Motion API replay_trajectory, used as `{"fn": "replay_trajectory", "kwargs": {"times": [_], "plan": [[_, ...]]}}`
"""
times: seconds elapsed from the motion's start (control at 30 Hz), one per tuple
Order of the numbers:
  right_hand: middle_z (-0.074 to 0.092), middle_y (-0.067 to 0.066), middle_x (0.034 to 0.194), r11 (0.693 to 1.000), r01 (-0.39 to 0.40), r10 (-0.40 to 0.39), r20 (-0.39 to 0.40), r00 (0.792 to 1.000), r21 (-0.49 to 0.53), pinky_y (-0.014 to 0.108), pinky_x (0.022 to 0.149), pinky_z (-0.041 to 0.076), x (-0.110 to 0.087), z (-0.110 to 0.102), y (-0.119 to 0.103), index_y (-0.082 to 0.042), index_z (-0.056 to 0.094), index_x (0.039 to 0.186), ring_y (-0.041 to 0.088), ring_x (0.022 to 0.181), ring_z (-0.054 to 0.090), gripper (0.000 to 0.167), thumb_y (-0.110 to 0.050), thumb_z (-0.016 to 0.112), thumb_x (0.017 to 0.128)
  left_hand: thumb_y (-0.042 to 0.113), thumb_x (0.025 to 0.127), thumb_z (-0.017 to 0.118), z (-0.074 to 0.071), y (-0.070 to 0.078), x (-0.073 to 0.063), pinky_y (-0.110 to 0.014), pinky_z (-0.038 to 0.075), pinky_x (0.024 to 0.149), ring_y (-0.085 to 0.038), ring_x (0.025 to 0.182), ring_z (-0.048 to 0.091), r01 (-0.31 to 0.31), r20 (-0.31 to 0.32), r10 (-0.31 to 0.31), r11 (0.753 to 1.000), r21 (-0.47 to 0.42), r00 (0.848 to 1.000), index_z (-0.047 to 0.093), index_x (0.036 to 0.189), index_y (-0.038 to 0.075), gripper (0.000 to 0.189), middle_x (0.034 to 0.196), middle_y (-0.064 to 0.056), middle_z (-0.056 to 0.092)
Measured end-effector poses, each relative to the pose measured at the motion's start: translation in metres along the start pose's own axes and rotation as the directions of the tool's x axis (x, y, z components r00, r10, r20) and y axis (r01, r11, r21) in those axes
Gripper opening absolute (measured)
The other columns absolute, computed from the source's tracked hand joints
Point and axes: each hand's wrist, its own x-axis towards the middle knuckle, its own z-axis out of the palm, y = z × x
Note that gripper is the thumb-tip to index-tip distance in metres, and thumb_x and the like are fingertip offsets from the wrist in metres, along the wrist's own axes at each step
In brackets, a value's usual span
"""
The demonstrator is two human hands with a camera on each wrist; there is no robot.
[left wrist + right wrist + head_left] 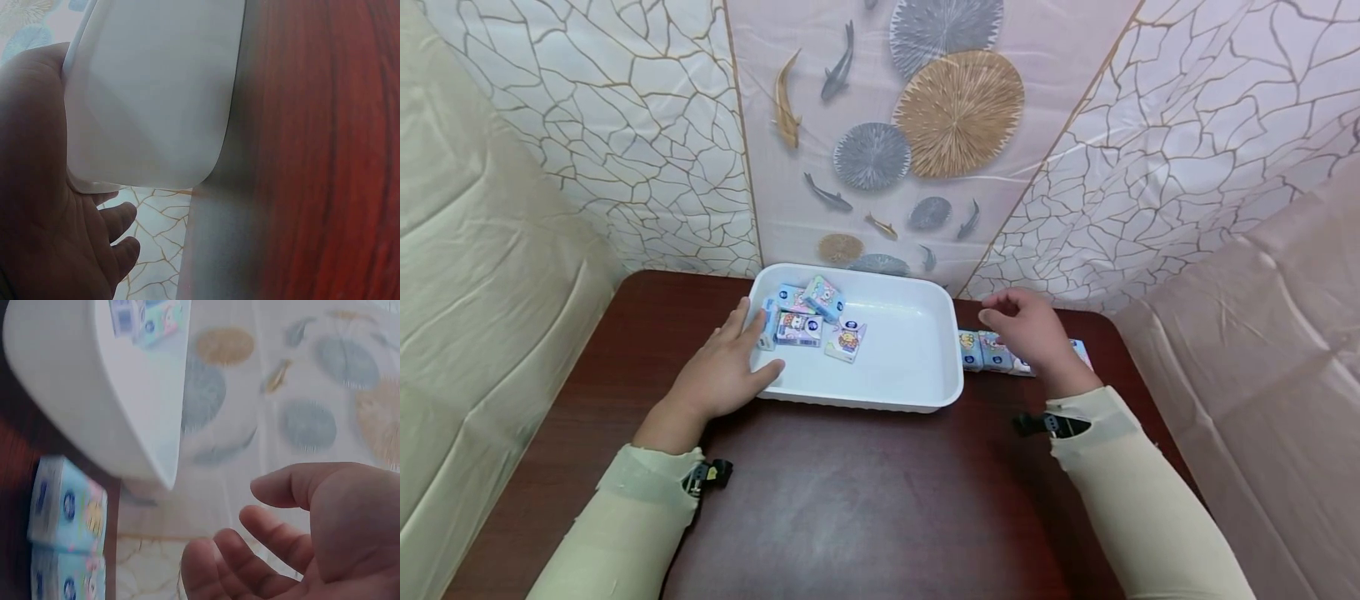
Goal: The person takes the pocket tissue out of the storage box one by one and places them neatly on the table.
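- My white tray (895, 367) sat on the dark red-brown counter (850, 500), its long sides running left to right.
- My left hand (718, 375) was spread along the tray's left end, the palm against the rim and outer wall, the thumb reaching over the near left corner.
- My right hand (1030, 333) was in the air just to the right of the tray; its fingers curved loosely, thumb and forefinger were apart, and it held nothing.
- Five small printed packs were inside the tray, in its left half: a blue pack (767, 327) upright by the left wall, partly behind my fingers; a pale pack (792, 297) towards the back, overlapped by a tilted pack (826, 299); a lilac pack (799, 329) in front of those; and a slanted pack (846, 342) nearest the tray's middle.
- More packs (996, 353) stood in a row right of the tray, partly hidden by my right hand and wrist.
- Behind the tray hung a backdrop (880, 100) printed with fish and round discs.
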Motion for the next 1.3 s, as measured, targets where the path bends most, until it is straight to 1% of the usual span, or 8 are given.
{"fn": "replay_trajectory", "kwargs": {"times": [0.2, 0.4, 0.53, 0.67, 0.83, 0.93, 1.07, 1.3], "plan": [[0.074, 0.017, 0.125, 1.000, 0.023, -0.023, 0.074, 0.997, 0.009, 0.047, 0.088, 0.069, 0.004, 0.018, -0.015, -0.005, 0.073, 0.134, 0.041, 0.107, 0.073, 0.031, -0.026, 0.069, 0.111, 0.057, 0.111, 0.058, 0.001, -0.001, 0.001, -0.070, 0.019, 0.140, -0.056, 0.172, 0.015, -0.005, -0.002, 0.005, 1.000, 0.000, 1.000, 0.012, 0.181, 0.010, 0.096, 0.191, -0.015, -0.010], [0.074, 0.017, 0.116, 0.999, 0.002, -0.007, 0.136, 0.991, 0.033, 0.047, 0.089, 0.070, 0.011, 0.038, -0.032, -0.007, 0.074, 0.128, 0.033, 0.099, 0.075, 0.025, -0.024, 0.072, 0.110, 0.057, 0.111, 0.059, 0.001, -0.001, 0.001, -0.069, 0.019, 0.140, -0.056, 0.172, 0.015, -0.005, -0.004, 0.005, 1.000, -0.003, 1.000, 0.012, 0.181, 0.010, 0.096, 0.191, -0.017, -0.008], [0.074, 0.021, 0.119, 0.999, -0.021, 0.016, 0.195, 0.981, 0.027, 0.047, 0.089, 0.070, 0.019, 0.053, -0.043, -0.008, 0.073, 0.127, 0.032, 0.098, 0.077, 0.024, -0.024, 0.073, 0.109, 0.057, 0.111, 0.059, 0.000, -0.001, 0.000, -0.069, 0.019, 0.140, -0.056, 0.172, 0.015, 0.000, 0.001, 0.000, 1.000, -0.006, 1.000, 0.012, 0.181, 0.010, 0.097, 0.191, -0.017, -0.008], [0.075, 0.025, 0.123, 0.999, -0.034, 0.028, 0.261, 0.965, 0.019, 0.043, 0.087, 0.071, 0.026, 0.070, -0.054, -0.009, 0.074, 0.125, 0.031, 0.095, 0.079, 0.023, -0.024, 0.075, 0.108, 0.057, 0.111, 0.058, 0.001, -0.001, 0.000, -0.069, 0.018, 0.140, -0.056, 0.172, 0.015, 0.000, 0.002, 0.000, 1.000, -0.004, 1.000, 0.012, 0.181, 0.010, 0.096, 0.191, -0.017, -0.008], [0.072, 0.024, 0.126, 0.997, -0.072, 0.068, 0.340, 0.938, 0.000, 0.035, 0.082, 0.070, 0.034, 0.089, -0.066, -0.013, 0.074, 0.124, 0.024, 0.091, 0.076, 0.022, -0.025, 0.079, 0.106, 0.058, 0.111, 0.058, 0.001, -0.001, 0.001, -0.069, 0.019, 0.140, -0.056, 0.172, 0.015, -0.003, -0.002, 0.003, 1.000, 0.000, 1.000, 0.012, 0.181, 0.011, 0.096, 0.191, -0.017, -0.006], [0.072, 0.022, 0.127, 0.995, -0.092, 0.094, 0.374, 0.923, -0.022, 0.034, 0.082, 0.070, 0.041, 0.099, -0.071, -0.014, 0.074, 0.124, 0.022, 0.091, 0.075, 0.024, -0.027, 0.081, 0.105, 0.059, 0.111, 0.058, 0.001, -0.002, 0.001, -0.069, 0.019, 0.140, -0.055, 0.173, 0.015, -0.005, -0.002, 0.005, 1.000, 0.000, 1.000, 0.012, 0.181, 0.012, 0.097, 0.191, -0.016, -0.007], [0.072, 0.016, 0.123, 0.994, -0.100, 0.107, 0.402, 0.909, -0.040, 0.030, 0.080, 0.069, 0.048, 0.112, -0.077, -0.016, 0.073, 0.125, 0.019, 0.088, 0.074, 0.028, -0.029, 0.083, 0.103, 0.059, 0.111, 0.058, 0.001, -0.003, 0.002, -0.069, 0.019, 0.140, -0.055, 0.173, 0.014, -0.004, -0.004, 0.004, 1.000, 0.000, 1.000, 0.012, 0.181, 0.012, 0.097, 0.191, -0.016, -0.007], [0.076, 0.013, 0.113, 0.992, -0.118, 0.126, 0.455, 0.881, -0.046, 0.033, 0.084, 0.065, 0.055, 0.134, -0.084, -0.016, 0.067, 0.132, 0.019, 0.085, 0.074, 0.038, -0.032, 0.084, 0.102, 0.058, 0.111, 0.059, 0.000, -0.001, 0.001, -0.069, 0.018, 0.140, -0.055, 0.173, 0.015, -0.001, 0.000, 0.001, 1.000, -0.011, 1.000, 0.013, 0.181, 0.011, 0.096, 0.191, -0.016, -0.007]]}}
